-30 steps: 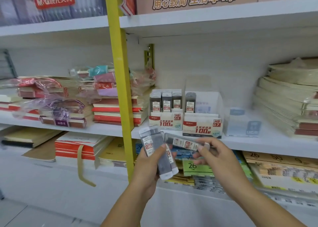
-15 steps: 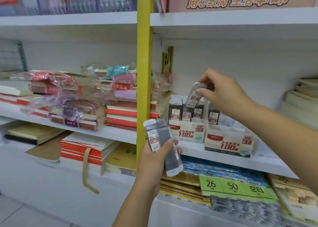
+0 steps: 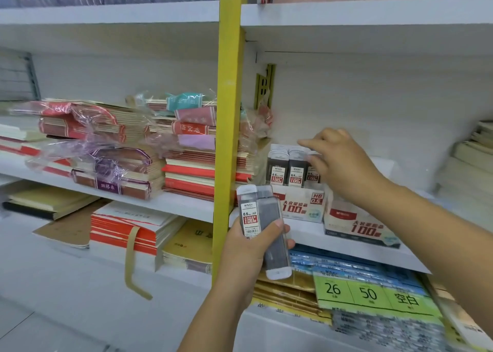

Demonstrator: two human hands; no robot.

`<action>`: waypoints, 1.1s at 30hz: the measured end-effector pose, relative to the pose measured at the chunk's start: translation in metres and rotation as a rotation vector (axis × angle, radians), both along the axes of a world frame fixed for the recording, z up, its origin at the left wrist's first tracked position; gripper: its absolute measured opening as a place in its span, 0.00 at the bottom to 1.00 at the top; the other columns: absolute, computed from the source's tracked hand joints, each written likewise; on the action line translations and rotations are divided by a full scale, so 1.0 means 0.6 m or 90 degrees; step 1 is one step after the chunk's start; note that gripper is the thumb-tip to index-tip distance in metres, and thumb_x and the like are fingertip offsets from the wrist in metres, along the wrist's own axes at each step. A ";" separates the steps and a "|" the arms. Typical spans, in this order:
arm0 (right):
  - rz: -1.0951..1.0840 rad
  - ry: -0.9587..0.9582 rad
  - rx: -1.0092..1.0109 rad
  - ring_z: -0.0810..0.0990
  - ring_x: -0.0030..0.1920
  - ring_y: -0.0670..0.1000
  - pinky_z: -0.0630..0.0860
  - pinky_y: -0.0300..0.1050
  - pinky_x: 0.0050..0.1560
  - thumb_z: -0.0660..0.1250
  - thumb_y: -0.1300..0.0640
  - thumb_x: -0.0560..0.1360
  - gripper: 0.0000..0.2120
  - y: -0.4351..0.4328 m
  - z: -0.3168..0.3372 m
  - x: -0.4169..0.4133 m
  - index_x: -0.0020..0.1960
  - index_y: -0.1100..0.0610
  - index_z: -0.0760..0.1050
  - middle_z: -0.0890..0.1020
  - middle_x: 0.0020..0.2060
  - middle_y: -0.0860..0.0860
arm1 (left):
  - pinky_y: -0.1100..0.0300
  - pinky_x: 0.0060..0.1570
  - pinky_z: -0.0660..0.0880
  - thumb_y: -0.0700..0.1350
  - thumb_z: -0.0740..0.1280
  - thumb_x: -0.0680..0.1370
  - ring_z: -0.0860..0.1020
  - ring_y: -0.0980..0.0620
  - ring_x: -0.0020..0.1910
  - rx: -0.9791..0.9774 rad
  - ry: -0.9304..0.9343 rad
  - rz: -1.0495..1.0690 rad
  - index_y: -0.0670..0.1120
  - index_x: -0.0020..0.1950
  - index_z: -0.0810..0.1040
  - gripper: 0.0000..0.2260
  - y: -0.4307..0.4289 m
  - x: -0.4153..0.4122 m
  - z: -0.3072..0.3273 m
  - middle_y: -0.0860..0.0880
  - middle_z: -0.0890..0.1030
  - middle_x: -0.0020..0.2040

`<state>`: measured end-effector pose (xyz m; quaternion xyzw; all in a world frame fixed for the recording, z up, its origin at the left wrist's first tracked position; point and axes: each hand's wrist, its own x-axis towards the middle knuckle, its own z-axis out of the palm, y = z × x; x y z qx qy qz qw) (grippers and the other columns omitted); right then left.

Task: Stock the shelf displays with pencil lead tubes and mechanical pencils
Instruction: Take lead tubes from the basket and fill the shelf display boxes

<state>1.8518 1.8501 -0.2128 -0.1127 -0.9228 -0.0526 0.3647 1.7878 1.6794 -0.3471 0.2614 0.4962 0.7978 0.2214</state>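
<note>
My left hand (image 3: 248, 247) grips a couple of grey lead tubes (image 3: 256, 213) with white caps and red "100" labels, held upright in front of the shelf edge. On the shelf stands the white HB 0.5 display box (image 3: 298, 207) with a row of the same tubes (image 3: 277, 170) standing in it. My right hand (image 3: 344, 162) reaches over that box; its thumb and fingers are around the top of the rightmost tube (image 3: 312, 177), which stands in the row. Beside it, the HB 0.7 display box (image 3: 354, 223) is partly hidden by my right forearm.
A yellow upright post (image 3: 229, 111) rises just left of the boxes. Wrapped notebook stacks (image 3: 186, 170) fill the shelf to the left, and paper stacks (image 3: 472, 165) sit at the far right. Green price labels (image 3: 368, 293) and packets lie on the shelf below.
My right hand took one tube from my left hand, carried it up to the HB 0.5 box and lowered it into the row. The view moved closer to the shelf.
</note>
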 end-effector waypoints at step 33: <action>0.315 -0.119 -0.819 0.81 0.50 0.38 0.77 0.32 0.46 0.73 0.55 0.73 0.16 -0.090 -0.189 0.193 0.58 0.44 0.75 0.81 0.47 0.33 | 0.51 0.43 0.83 0.50 0.74 0.76 0.87 0.50 0.48 -0.115 0.026 0.011 0.56 0.58 0.81 0.12 -0.013 0.060 -0.005 0.52 0.87 0.50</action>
